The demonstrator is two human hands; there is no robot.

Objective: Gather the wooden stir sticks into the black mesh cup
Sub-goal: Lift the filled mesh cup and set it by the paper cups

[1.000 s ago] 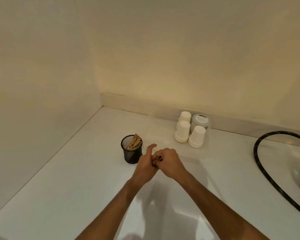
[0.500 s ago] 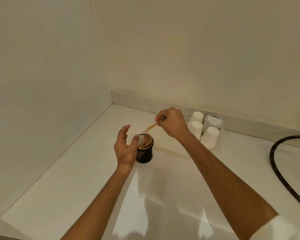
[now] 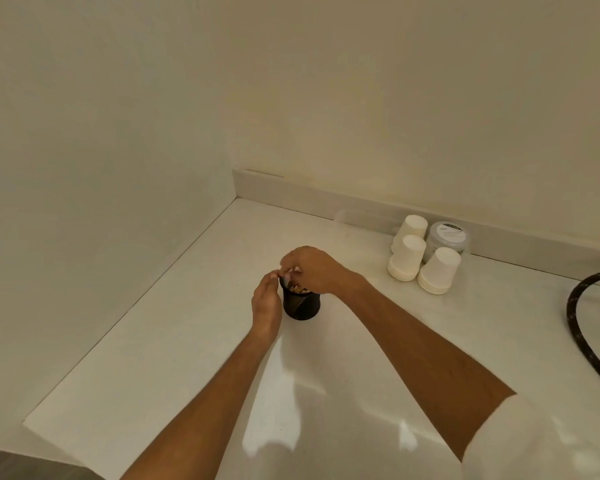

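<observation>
The black mesh cup (image 3: 301, 306) stands upright on the white counter (image 3: 174, 358), near the corner of the walls. Wooden stir sticks (image 3: 298, 288) fill it; only a few tips show under my fingers. My right hand (image 3: 310, 270) is cupped over the cup's mouth, fingers curled down onto the stick ends. My left hand (image 3: 266, 303) rests against the cup's left side, its fingertips at the rim. Whether the right fingers pinch a stick is hidden.
Three upturned white paper cups (image 3: 439, 275) and a clear lidded jar (image 3: 447, 235) stand at the back right by the low backsplash. A black braided hose (image 3: 579, 344) curves along the right edge. Walls close off the left and back.
My right hand came down from holding a stick above the cup onto its mouth. My left hand closed in against the cup's side. The stick is no longer visible outside the cup.
</observation>
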